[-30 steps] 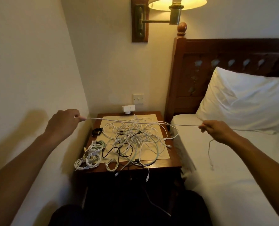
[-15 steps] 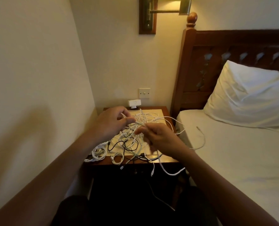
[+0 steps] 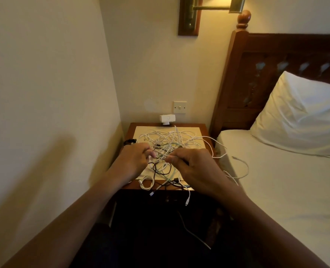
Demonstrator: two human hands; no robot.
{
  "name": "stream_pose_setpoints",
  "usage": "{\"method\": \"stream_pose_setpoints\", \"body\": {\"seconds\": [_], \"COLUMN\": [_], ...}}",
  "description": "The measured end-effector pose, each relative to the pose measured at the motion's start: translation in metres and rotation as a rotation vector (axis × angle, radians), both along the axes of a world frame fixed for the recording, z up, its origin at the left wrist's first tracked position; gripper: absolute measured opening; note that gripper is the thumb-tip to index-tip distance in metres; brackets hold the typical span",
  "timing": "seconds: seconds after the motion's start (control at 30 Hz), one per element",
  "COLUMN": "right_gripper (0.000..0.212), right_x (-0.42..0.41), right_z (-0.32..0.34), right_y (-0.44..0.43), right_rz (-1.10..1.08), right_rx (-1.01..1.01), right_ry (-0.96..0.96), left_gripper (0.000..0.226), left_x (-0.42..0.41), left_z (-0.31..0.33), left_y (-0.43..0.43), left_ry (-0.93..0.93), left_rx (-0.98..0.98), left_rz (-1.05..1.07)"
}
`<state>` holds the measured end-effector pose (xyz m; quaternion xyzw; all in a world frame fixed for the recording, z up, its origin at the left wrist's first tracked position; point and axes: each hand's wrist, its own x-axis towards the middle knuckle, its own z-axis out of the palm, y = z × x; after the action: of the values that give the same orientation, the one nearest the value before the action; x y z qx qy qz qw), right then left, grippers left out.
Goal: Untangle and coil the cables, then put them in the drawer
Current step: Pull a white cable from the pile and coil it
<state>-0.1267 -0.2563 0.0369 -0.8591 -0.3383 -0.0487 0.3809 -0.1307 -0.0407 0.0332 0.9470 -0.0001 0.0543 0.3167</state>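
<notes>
Small wooden nightstand [image 3: 203, 127] wedged between wall [image 3: 44, 93] and bed [image 3: 276, 190]; tangle of cables [image 3: 171, 139] heaped on top, a few ends dangling off the front; left hand [image 3: 135, 160] and right hand [image 3: 196, 167] close together over it, each pinching a strand of it; lamp [image 3: 189, 16] overhead.

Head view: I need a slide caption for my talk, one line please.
Left hand and right hand pinch a white cable over tangled cables on a bedside table.

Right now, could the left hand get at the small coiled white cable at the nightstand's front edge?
Probably yes. The coiled white cable lies right by the left hand, with nothing between them, though that hand pinches a white strand it must drop first.
</notes>
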Motion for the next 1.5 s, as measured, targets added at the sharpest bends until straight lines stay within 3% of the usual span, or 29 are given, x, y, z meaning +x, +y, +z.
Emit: {"method": "stream_pose_setpoints", "body": {"seconds": [0.07,0.2,0.27,0.33,0.37,0.43,0.5,0.57,0.63,0.7,0.77,0.83,0.9,1.0,1.07,1.13,1.23,1.33,1.5], "right_gripper": [0.022,0.019,0.020,0.020,0.020,0.020,0.021,0.020,0.020,0.022,0.024,0.024,0.026,0.029,0.030,0.024,0.015,0.016,0.027], "right_x": [0.006,0.031,0.036,0.026,0.017,-0.002,-0.010,0.003,0.022,0.037,0.034,0.017,-0.008,-0.041,-0.047,-0.037,0.002,0.043,0.094], "right_z": [0.004,0.008,0.002,-0.001,-0.002,0.000,0.000,-0.005,-0.013,-0.026,-0.044,-0.057,-0.059,-0.037,-0.007,0.024,0.049,0.035,-0.006], "right_y": [-0.001,-0.016,-0.016,-0.015,-0.013,-0.005,0.001,0.000,-0.010,-0.017,-0.013,0.000,0.015,0.028,0.022,0.009,-0.009,-0.016,-0.057], "right_rz": [-0.058,-0.246,-0.267,-0.246,-0.211,-0.110,-0.075,-0.163,-0.295,-0.338,-0.268,-0.159,-0.040,0.109,0.146,0.120,0.007,0.004,-0.092], "right_rx": [0.055,0.171,0.173,0.170,0.162,0.125,0.140,0.216,0.245,0.213,0.119,0.024,-0.127,-0.249,-0.228,-0.205,-0.070,0.028,-0.058], "right_ry": [-0.008,-0.058,-0.040,-0.003,-0.002,-0.055,-0.088,-0.057,-0.041,0.004,0.084,0.168,0.209,0.170,0.097,0.028,-0.076,-0.028,0.066], "left_gripper": [0.028,0.032,0.029,0.028,0.028,0.028,0.030,0.029,0.029,0.026,0.028,0.034,0.034,0.031,0.032,0.028,0.036,0.035,0.040], "left_x": [-0.007,-0.038,-0.042,-0.035,-0.027,-0.016,-0.014,-0.019,-0.030,-0.038,-0.038,-0.030,-0.020,-0.012,-0.011,-0.017,-0.034,-0.041,-0.030], "left_z": [0.000,0.006,0.007,0.008,0.006,-0.004,-0.014,-0.017,-0.011,0.000,0.011,0.020,0.025,0.018,0.004,-0.008,-0.014,-0.002,0.027], "left_y": [-0.001,-0.002,0.000,0.005,0.008,0.009,0.004,0.001,-0.001,-0.003,-0.005,-0.009,-0.015,-0.019,-0.018,-0.014,-0.013,-0.002,0.048], "left_ry": [0.076,0.390,0.343,0.196,0.116,0.005,0.006,0.129,0.333,0.419,0.339,0.187,0.012,-0.193,-0.173,-0.011,0.163,0.175,0.184], "left_rx": [-0.143,-0.410,-0.709,-0.947,-0.914,-0.610,-0.378,-0.432,-0.678,-1.044,-1.323,-1.473,-1.428,-0.975,-0.615,-0.469,-0.715,-0.990,-0.974], "left_rz": [-0.022,-0.268,-0.268,-0.109,-0.014,0.109,0.113,0.073,-0.052,-0.194,-0.260,-0.293,-0.232,-0.077,-0.099,-0.233,-0.369,-0.365,-0.388]}}
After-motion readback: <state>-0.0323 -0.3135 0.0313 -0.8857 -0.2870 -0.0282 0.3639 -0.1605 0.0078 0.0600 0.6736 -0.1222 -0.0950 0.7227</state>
